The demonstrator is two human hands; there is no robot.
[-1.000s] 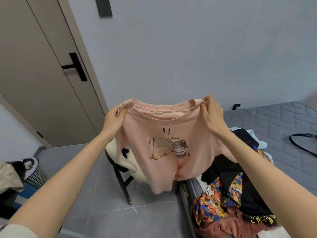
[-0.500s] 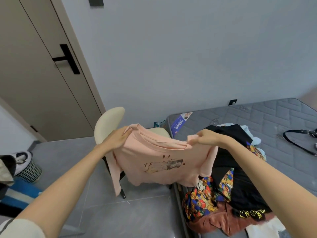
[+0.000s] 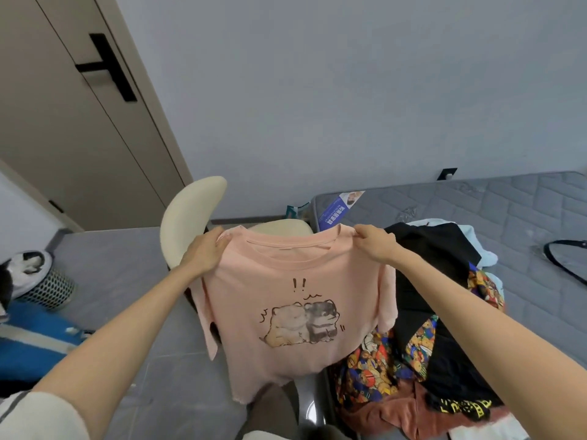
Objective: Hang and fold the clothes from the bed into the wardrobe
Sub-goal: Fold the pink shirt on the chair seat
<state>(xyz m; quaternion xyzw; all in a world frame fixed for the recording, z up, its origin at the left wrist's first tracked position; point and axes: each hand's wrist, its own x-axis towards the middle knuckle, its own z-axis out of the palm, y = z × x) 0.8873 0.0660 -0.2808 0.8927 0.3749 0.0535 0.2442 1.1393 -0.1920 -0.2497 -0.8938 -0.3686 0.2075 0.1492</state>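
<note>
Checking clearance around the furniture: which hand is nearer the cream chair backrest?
Left. The left hand grips the pink T-shirt at one shoulder, right against the cream chair backrest in view; the right hand grips the other shoulder, over toward the bed.

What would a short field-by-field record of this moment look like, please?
held item: pink T-shirt, held up by its shoulders, cartoon print facing the camera
left hand: grips one shoulder
right hand: grips the other shoulder
behind shirt: cream chair
to the right: clothes pile on the grey mattress
progress: shirt not yet folded or hung
</note>
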